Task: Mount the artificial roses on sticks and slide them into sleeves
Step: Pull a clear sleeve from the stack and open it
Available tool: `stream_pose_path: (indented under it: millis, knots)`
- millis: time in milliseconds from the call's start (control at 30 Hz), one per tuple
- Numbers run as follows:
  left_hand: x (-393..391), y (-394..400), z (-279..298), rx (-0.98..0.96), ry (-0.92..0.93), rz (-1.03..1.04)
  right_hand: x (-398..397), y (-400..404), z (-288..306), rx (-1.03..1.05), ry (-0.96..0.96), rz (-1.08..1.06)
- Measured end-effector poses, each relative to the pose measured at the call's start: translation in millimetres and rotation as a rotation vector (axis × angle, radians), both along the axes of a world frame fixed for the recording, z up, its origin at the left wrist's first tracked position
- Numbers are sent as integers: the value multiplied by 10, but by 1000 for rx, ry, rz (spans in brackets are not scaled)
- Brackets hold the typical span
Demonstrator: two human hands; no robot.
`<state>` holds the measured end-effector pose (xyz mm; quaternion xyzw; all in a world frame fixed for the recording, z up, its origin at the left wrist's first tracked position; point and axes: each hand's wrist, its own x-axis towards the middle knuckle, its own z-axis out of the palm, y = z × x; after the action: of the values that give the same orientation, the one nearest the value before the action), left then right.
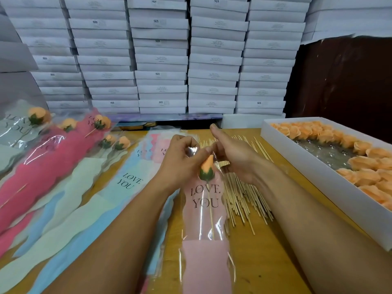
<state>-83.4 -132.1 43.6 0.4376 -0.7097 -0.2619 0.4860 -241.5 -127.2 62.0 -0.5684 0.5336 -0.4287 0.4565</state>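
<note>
A: Head view, biggest first: what's there?
B: White boxes stacked along the back, then a wooden table. A tray of peach roses sits at right, finished sleeved roses at left.

A: And centre?
B: A pink "LOVE YOU" sleeve lies over loose sticks, holding a rose on its stick.

A: The hands?
B: Left hand pinches the sleeve's top edge. Right hand is beside it, fingers curled at the sleeve mouth, thumb raised; whether it grips the film I can't tell.
</note>
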Motion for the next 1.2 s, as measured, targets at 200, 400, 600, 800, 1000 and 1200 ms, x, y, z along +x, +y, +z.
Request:
stream_pose_path:
  millis: [200,400,600,800,1000,1200]
  knots:
    - [-137,50,-16,-9,27,-72,50,22,-46,161,-76,47]
    - [-128,0,-17,-60,72,45,-22,97,-50,18,-136,195]
    - [-110,-122,67,-90,132,219,-71,149,11,35,-114,192]
    - [-81,-284,160,-4,149,412,-112,204,37,186,25,287]
    - [-4,-465,267,165,197,465,-148,199,34,255,28,382]
    - [80,-549,378,278,164,419,-130,189,10,287,-32,445]
